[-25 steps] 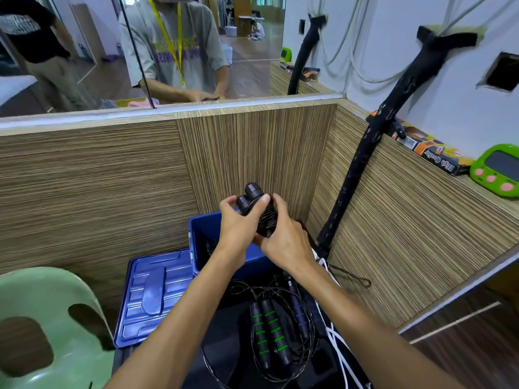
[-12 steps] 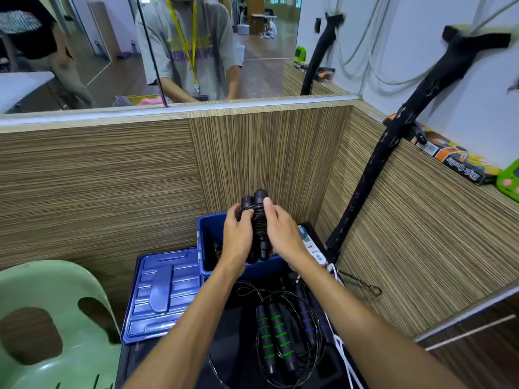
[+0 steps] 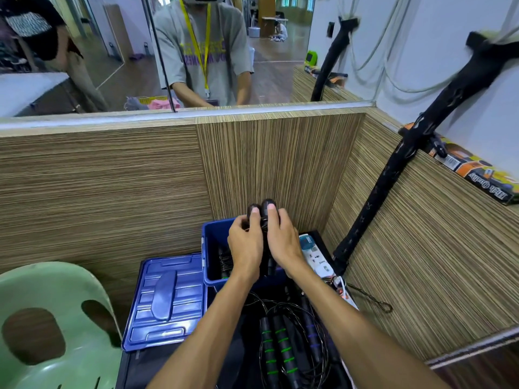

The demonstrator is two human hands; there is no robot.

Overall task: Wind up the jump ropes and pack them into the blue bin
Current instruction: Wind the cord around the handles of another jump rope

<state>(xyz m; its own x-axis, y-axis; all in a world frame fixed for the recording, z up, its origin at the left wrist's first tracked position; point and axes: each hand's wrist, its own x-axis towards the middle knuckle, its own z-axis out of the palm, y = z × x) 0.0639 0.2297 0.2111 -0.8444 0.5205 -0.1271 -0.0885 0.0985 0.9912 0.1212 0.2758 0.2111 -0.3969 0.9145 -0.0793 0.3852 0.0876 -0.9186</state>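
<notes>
Over the blue bin [image 3: 209, 248] both hands hold a wound black jump rope [image 3: 264, 213], its two handles standing side by side and upright. My left hand [image 3: 244, 244] grips it from the left, my right hand [image 3: 283, 242] from the right, thumbs near the handle tops. Another wound black rope [image 3: 224, 262] lies inside the bin at the left. On the black surface nearer to me lie loose ropes: one with green-striped handles [image 3: 276, 349] and one with blue-striped handles [image 3: 311, 335], their cords tangled.
The bin's blue lid [image 3: 165, 301] lies flat left of the bin. A white power strip [image 3: 317, 261] sits right of it, below a black pole [image 3: 393, 169] leaning on the wooden partition. A green plastic chair [image 3: 50, 327] stands at the lower left. A person stands behind the glass.
The wound rope was turned from tilted to upright and carried forward and down over the bin. Both hands stayed on it.
</notes>
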